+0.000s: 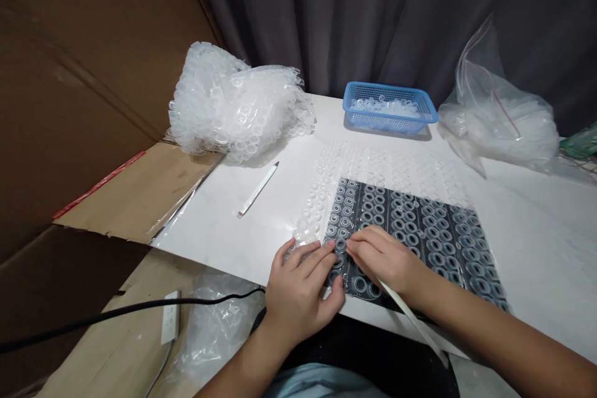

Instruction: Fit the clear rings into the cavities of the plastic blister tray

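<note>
– While my left hand rests on the ring sheet, fingers loosely spread, my right hand has a white stick gripped.
– Sheet's where?
– Worktop, two o'clock from my left hand.

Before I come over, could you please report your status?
Left hand resting on clear plastic sheet of rings; right hand holding slim white stick; white pen-shaped tool lying apart.
</note>
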The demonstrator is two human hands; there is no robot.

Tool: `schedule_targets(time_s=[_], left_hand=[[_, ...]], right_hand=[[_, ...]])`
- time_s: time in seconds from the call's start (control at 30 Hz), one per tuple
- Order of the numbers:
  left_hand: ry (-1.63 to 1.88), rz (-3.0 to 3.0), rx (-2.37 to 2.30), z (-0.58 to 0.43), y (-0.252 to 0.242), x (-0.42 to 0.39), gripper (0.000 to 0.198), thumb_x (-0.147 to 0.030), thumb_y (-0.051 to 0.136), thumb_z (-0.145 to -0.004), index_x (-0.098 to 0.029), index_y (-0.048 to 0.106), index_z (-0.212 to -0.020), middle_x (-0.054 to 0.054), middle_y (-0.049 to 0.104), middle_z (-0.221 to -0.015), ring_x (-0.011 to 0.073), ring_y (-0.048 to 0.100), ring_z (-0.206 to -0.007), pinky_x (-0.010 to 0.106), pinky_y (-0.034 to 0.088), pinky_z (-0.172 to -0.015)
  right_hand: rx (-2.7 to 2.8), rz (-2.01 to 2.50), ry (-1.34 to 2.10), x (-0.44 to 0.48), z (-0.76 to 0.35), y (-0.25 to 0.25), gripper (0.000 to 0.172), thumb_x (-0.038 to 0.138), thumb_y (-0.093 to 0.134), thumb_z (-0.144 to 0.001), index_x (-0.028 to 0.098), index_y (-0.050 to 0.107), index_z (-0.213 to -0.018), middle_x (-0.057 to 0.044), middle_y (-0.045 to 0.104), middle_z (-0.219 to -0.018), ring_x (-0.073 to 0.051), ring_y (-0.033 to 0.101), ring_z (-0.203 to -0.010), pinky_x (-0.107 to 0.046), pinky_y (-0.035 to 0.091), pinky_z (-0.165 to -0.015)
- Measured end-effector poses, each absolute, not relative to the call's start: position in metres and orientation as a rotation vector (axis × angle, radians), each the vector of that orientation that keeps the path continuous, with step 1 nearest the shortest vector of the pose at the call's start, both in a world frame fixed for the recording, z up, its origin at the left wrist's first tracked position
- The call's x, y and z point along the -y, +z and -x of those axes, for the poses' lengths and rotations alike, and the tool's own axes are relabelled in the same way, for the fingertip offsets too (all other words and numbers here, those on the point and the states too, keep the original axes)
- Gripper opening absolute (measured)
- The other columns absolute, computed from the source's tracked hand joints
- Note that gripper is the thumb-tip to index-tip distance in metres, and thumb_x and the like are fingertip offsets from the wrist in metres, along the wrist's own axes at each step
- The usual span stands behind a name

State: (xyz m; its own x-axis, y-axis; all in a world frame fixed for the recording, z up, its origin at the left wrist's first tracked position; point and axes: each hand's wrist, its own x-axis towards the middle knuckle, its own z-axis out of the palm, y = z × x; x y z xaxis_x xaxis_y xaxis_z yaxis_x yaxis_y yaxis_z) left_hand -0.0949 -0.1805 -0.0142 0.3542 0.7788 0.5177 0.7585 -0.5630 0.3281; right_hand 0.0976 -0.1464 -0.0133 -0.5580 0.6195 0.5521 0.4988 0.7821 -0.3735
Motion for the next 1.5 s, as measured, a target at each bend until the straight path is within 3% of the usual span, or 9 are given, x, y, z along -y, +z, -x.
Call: schedule_targets(time_s=[0.17, 0.5, 0.67, 1.17, 1.5], left_hand=[[0.999, -2.547, -1.481, 0.095, -0.015, 0.182, 0.017, -0.026, 0.06, -0.077, -0.024, 0.066, -0.093, -0.002, 0.071, -0.107, 0.0216, 0.064, -0.093, 0.044, 0.036, -0.095], [0.937, -2.552, -1.527, 0.096, -0.013, 0.183, 0.03, -0.03, 0.058, -0.078, -0.024, 0.065, -0.107, 0.001, 0.069, -0.11, 0.0219, 0.061, -0.094, 0.043, 0.034, -0.095], [0.871, -2.572, -1.531, 0.096, -0.011, 0.182, 0.037, -0.031, 0.055, -0.08, -0.027, 0.063, -0.116, 0.002, 0.068, -0.111, 0.0219, 0.059, -0.094, 0.043, 0.033, -0.097], [0.873, -2.559, -1.53, 0.095, -0.011, 0.182, 0.036, -0.031, 0.055, -0.079, -0.026, 0.065, -0.114, 0.003, 0.069, -0.109, 0.0225, 0.06, -0.094, 0.045, 0.034, -0.096], [0.899, -2.558, -1.507, 0.095, -0.012, 0.181, 0.032, -0.028, 0.057, -0.079, -0.024, 0.067, -0.109, 0.003, 0.07, -0.101, 0.022, 0.06, -0.09, 0.045, 0.037, -0.093]], right_hand=[[2.124, 0.927, 0.16, 0.141, -0.106, -0.004, 0.012, 0.004, 0.051, -0.087, 0.013, 0.057, -0.093, -0.01, 0.061, -0.086, -0.018, 0.057, -0.084, -0.03, 0.051, -0.076], [2.184, 1.044, 0.813, 0.127, -0.107, 0.009, 0.005, 0.019, 0.057, -0.087, 0.02, 0.062, -0.085, -0.002, 0.066, -0.083, -0.013, 0.061, -0.075, -0.024, 0.047, -0.067], [2.07, 1.045, 0.913, 0.12, -0.106, -0.007, 0.006, 0.02, 0.06, -0.084, 0.02, 0.064, -0.08, -0.002, 0.067, -0.083, -0.014, 0.062, -0.075, -0.025, 0.048, -0.067], [2.197, 0.899, 0.725, 0.124, -0.104, -0.008, 0.008, 0.015, 0.055, -0.086, 0.018, 0.062, -0.086, -0.005, 0.066, -0.083, -0.014, 0.062, -0.075, -0.026, 0.051, -0.068], [2.31, 0.821, 0.231, 0.132, -0.1, -0.014, 0.013, 0.012, 0.044, -0.092, 0.015, 0.057, -0.09, -0.009, 0.06, -0.085, -0.018, 0.057, -0.08, -0.032, 0.052, -0.074]])
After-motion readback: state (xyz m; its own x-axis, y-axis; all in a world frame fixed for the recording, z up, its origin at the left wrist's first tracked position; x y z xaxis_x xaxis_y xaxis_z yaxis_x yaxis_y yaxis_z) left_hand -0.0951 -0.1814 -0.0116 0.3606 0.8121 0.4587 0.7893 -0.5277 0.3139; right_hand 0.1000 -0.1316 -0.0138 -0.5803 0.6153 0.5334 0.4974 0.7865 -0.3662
